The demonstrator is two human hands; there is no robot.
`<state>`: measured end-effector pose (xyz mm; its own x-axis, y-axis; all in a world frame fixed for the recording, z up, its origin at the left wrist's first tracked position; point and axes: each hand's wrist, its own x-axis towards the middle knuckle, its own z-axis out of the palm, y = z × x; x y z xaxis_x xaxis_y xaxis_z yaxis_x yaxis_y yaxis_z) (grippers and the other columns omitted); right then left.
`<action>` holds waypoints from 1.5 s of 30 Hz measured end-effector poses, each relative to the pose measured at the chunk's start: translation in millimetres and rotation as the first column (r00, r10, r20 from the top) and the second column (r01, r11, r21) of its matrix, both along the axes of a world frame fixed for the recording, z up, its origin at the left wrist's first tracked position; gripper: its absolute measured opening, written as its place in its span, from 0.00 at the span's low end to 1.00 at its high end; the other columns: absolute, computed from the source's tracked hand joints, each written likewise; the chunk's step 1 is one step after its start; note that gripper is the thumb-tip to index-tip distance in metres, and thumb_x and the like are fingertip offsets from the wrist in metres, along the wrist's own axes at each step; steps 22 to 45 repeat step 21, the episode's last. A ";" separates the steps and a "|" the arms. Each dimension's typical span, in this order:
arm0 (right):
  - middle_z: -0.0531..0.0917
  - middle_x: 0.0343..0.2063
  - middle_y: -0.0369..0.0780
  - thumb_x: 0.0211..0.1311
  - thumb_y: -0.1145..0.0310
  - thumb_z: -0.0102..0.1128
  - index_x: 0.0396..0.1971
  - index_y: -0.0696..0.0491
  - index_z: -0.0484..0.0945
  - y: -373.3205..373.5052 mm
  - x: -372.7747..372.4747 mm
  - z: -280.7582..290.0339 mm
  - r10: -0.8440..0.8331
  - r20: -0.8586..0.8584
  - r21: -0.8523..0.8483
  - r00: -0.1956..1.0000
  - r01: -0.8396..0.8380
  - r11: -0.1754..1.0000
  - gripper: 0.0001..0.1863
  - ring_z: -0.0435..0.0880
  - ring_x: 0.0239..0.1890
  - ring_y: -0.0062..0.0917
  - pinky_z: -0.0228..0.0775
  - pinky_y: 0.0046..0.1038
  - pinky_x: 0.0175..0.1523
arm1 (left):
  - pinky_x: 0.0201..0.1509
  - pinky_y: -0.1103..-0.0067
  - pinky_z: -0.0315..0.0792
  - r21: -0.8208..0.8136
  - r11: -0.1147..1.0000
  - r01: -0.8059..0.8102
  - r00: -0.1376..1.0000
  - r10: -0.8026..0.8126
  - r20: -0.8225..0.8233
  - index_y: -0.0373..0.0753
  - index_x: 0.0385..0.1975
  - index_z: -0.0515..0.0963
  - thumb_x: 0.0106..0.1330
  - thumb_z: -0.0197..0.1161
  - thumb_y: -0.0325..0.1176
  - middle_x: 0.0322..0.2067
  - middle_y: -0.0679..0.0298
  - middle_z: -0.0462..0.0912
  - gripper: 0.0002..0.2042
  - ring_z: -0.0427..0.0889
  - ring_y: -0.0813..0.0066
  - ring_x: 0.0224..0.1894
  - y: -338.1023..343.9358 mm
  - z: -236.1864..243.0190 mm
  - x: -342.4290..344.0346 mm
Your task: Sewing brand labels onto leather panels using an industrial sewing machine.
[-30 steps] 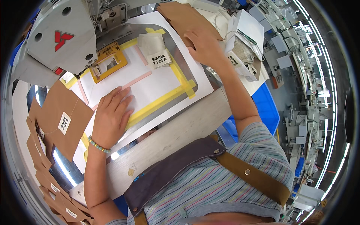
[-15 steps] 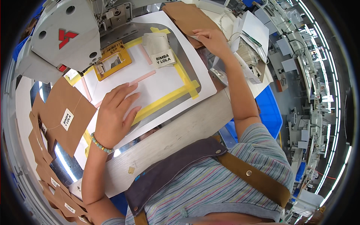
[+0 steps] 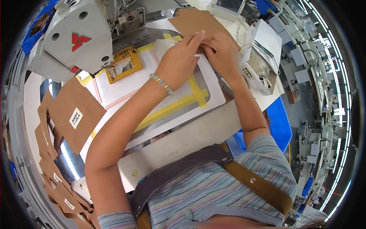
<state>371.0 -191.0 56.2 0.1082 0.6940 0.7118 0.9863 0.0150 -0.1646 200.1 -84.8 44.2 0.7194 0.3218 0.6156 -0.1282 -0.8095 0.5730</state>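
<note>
My left hand reaches across the machine's work plate. Its fingers are stretched toward my right hand and its thumb stands apart. My right hand has its fingers curled into a pinch at the near edge of a stack of brown fabric pieces. What those fingertips hold, if anything, is hidden. The two hands meet at the fingertips. Under my left hand, white labels are mostly covered. Beside them, a yellow frame clamp lies on the white template sheet, which is edged with yellow tape.
A grey-white sewing machine head stands at the upper left. Brown pieces with white labels lie at the left, others hanging below. At the right are a box of labels and a blue bin.
My left hand has moved up and right from the template to meet my right hand. My right hand's fingers have curled in near the brown stack. The view has shifted slightly.
</note>
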 end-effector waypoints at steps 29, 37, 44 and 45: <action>0.86 0.62 0.43 0.68 0.67 0.70 0.50 0.49 0.88 35.4 32.9 13.0 0.031 -0.050 0.030 0.998 -0.029 0.999 0.12 0.90 0.49 0.40 0.83 0.33 0.55 | 0.38 0.67 0.79 0.170 0.889 -0.426 0.903 0.430 0.012 0.40 0.38 0.87 0.67 0.70 0.27 0.37 0.59 0.88 0.03 0.88 0.62 0.32 68.9 -33.3 -41.8; 0.86 0.62 0.43 0.68 0.67 0.70 0.50 0.49 0.88 35.4 32.9 13.0 0.031 -0.050 0.030 0.998 -0.029 0.999 0.12 0.90 0.49 0.40 0.83 0.33 0.55 | 0.38 0.67 0.79 0.170 0.889 -0.426 0.903 0.430 0.012 0.40 0.38 0.87 0.67 0.70 0.27 0.37 0.59 0.88 0.03 0.88 0.62 0.32 68.9 -33.3 -41.8; 0.86 0.62 0.43 0.68 0.67 0.70 0.50 0.49 0.88 35.4 32.9 13.0 0.031 -0.050 0.030 0.998 -0.029 0.999 0.12 0.90 0.49 0.40 0.83 0.33 0.55 | 0.38 0.67 0.79 0.170 0.889 -0.426 0.903 0.430 0.012 0.40 0.38 0.87 0.67 0.70 0.27 0.37 0.59 0.88 0.03 0.88 0.62 0.32 68.9 -33.3 -41.8; 0.86 0.62 0.43 0.68 0.67 0.70 0.50 0.49 0.88 35.4 32.9 13.0 0.031 -0.050 0.030 0.998 -0.029 0.999 0.12 0.90 0.49 0.40 0.83 0.33 0.55 | 0.38 0.67 0.79 0.170 0.889 -0.426 0.903 0.430 0.012 0.40 0.38 0.87 0.67 0.70 0.27 0.37 0.59 0.88 0.03 0.88 0.62 0.32 68.9 -33.3 -41.8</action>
